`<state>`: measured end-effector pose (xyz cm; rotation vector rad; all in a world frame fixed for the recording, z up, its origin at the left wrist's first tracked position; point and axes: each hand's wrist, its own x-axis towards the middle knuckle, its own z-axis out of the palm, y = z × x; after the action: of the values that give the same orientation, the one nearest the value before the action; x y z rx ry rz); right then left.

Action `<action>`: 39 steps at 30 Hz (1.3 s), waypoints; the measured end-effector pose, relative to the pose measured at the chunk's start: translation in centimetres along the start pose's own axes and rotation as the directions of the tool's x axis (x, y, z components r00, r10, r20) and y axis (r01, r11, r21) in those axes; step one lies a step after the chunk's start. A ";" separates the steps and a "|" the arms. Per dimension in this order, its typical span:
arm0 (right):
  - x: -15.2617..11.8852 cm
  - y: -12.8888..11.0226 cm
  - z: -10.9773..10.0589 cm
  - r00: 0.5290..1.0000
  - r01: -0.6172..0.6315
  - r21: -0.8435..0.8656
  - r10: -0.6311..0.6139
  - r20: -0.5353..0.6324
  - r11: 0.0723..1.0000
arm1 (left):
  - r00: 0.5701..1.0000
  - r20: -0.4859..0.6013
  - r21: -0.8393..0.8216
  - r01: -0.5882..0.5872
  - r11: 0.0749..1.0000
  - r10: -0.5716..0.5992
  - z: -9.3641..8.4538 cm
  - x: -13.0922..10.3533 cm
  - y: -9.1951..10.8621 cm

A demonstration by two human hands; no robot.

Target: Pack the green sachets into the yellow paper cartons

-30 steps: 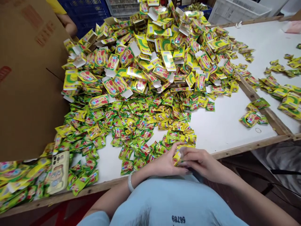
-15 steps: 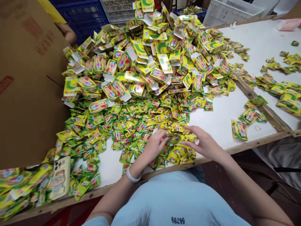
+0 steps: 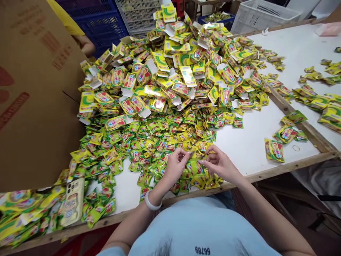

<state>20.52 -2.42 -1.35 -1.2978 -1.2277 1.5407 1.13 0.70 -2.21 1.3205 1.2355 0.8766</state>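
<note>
Between both hands' fingers [image 3: 186, 153] lie green sachets [image 3: 195, 166].

White worktable [image 3: 250, 142] w/ raw wood edging, wooden divider strip [image 3: 298, 122] running 12 to 5 o'clock. Big brown cardboard box [image 3: 34, 106] at 9 o'clock. Blue plastic crates [image 3: 101, 21] at 11 o'clock, pale mesh crate [image 3: 135, 14] beside them, white crate [image 3: 263, 16] at 1 o'clock. Dark reddish floor [image 3: 293, 209] under table at 4 o'clock. Light even, bright, no hard shadows.
</note>
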 end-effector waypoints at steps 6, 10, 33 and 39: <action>0.2 2.4 1.0 0.998 -0.051 0.107 0.054 -0.028 0.993 | 1.000 -0.020 0.000 0.011 1.000 -0.011 0.3 0.3 -0.8; -0.5 2.5 0.5 0.996 0.030 0.025 -0.028 -0.088 0.999 | 0.999 0.017 0.049 0.034 0.998 -0.034 -0.1 0.4 -0.9; -1.2 2.9 -4.0 0.989 0.135 -0.164 -0.122 0.083 0.977 | 0.888 0.448 0.194 -0.208 0.959 0.102 2.8 2.1 2.2; -1.5 5.6 -9.5 0.926 0.185 -0.840 -0.376 -0.024 0.510 | 0.853 0.280 0.626 -0.510 0.590 0.440 4.7 12.1 5.6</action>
<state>30.26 -3.43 -6.61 -1.6452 -2.0302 0.4984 8.97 12.12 0.76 2.3637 1.1820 0.7113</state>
